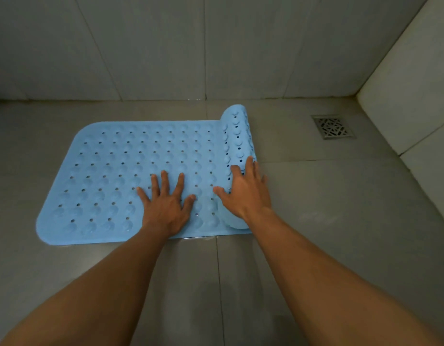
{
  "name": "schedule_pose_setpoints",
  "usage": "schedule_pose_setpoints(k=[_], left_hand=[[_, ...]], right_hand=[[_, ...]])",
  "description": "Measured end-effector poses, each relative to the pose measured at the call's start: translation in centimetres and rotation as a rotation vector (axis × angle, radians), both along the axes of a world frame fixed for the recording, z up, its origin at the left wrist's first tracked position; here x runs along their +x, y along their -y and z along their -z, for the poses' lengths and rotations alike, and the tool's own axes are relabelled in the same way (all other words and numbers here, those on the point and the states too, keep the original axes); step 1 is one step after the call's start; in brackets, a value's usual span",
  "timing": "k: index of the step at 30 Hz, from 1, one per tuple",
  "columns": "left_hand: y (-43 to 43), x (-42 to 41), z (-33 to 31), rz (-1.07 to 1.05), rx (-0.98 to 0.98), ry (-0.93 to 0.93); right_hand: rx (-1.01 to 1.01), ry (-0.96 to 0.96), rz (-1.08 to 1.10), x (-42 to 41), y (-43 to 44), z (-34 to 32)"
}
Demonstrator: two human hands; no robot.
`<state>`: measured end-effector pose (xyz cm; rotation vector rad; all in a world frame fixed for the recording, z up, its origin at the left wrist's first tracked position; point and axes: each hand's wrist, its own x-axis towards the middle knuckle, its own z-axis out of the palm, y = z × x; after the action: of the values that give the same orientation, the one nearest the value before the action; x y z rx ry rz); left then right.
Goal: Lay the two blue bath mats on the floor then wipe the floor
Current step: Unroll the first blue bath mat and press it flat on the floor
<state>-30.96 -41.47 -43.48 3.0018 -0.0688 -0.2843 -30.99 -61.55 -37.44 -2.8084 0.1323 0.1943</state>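
A pale blue rubbery bath mat (111,176), rectangular with rounded corners and dotted with rows of small round holes between shallow raised bumps, lies on the grey tiled floor (341,221), near the far wall of large pale tiles (141,46); its long axis runs left to right, and its left part is flat while its right end is still curled into a roll (237,136) whose axis runs near to far; the roll's outer face shows round suction cups and dark holes. The left hand (166,206) lies flat on the unrolled part near the near edge, fingers straight and spread, palm down, grasping nothing; the right hand (246,193) rests against the near part of the roll, fingers extended over its curve and thumb out to the left on the flat sheet, released rather than clenched. A square metal drain grate (333,126) with a cut-out pattern sits in the floor to the right, well apart from the mat, beside a pale tiled side wall (403,83).
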Motion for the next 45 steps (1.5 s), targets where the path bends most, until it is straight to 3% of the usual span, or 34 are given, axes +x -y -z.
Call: schedule_pose_setpoints(k=[16,24,32,35,39,45], left_hand=[[6.9,0.7,0.1,0.096,-0.004,0.02],[12.1,1.1,0.5,0.179,0.002,0.027],[12.5,1.0,0.6,0.172,0.025,0.044],[11.6,1.2,-0.1,0.177,0.017,0.094],[10.5,1.1,0.1,0.102,0.003,0.058],[10.5,1.4,0.3,0.079,-0.004,-0.029]], right_hand=[[-0.103,0.002,0.146,-0.4,5.2,1.1],[-0.323,0.015,0.046,-1.4,9.8,1.6],[-0.483,-0.111,0.032,-2.2,12.9,2.0],[-0.434,-0.152,0.054,-2.0,12.6,2.1],[-0.131,-0.279,0.109,-2.4,12.3,2.6],[-0.09,-0.316,0.122,-1.8,12.3,3.3]])
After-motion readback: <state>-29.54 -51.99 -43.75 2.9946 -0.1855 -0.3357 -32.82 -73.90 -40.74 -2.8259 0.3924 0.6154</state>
